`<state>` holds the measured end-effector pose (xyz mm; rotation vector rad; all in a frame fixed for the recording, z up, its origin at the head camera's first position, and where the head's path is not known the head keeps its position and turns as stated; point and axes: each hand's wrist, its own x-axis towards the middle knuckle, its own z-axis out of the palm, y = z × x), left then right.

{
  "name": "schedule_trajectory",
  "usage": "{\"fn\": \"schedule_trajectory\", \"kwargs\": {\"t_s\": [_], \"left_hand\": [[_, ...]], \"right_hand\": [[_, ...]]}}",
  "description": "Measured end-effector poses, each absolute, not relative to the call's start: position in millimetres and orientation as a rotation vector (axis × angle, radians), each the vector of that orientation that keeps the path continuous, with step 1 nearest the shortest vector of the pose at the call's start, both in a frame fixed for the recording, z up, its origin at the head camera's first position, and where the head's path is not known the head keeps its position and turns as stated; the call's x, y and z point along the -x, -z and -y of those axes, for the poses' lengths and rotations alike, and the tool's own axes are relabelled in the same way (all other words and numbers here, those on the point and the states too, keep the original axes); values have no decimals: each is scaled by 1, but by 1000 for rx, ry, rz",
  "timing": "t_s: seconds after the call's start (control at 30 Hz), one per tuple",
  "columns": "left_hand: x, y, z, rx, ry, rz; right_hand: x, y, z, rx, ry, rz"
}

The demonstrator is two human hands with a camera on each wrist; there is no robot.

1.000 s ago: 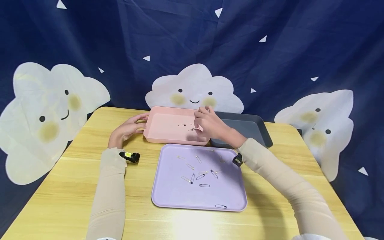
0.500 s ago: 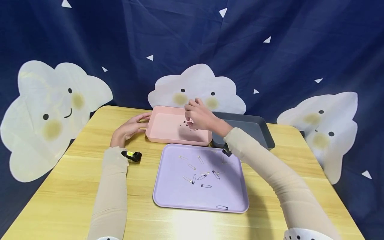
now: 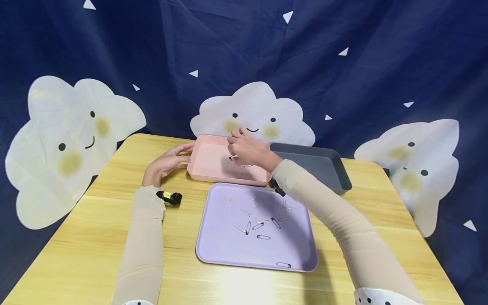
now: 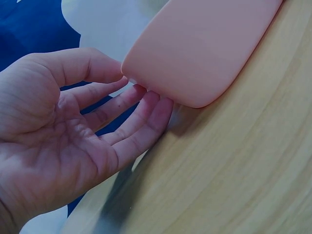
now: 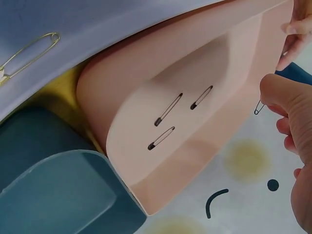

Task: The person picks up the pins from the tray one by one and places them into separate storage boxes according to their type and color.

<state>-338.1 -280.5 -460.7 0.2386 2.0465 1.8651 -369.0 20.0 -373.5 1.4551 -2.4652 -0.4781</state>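
Above the pink tray point(image 3: 206, 161), my right hand point(image 3: 248, 149) pinches a safety pin point(image 5: 259, 107); its wire loop pokes out below the thumb in the right wrist view. On the tray's floor lie three black-headed safety pins point(image 5: 168, 109), apart from one another. My left hand point(image 4: 73, 126) rests its fingertips against the outside of the tray's left end, the thumb right at the rim and the fingers fairly straight. Nearer me is a lavender tray point(image 3: 232, 254) bearing several scattered safety pins point(image 3: 263, 237), some black and some gold.
A dark grey tray point(image 3: 320, 167) stands right of the pink one, close against it. All the trays are on a wooden table point(image 3: 91, 237). Behind it hangs a navy curtain point(image 3: 228, 38) with printed clouds.
My right hand has moved left across the pink tray, from its right end towards the middle. The left hand has kept its place at the tray's end. The head view has shifted slightly.
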Motion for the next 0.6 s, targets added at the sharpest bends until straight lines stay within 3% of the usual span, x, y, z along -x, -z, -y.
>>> {"fn": "schedule_trajectory", "kwargs": {"t_s": [0.6], "left_hand": [[339, 459, 280, -207, -1861, -2055]], "right_hand": [[378, 388, -21, -1451, 619, 2544]]}}
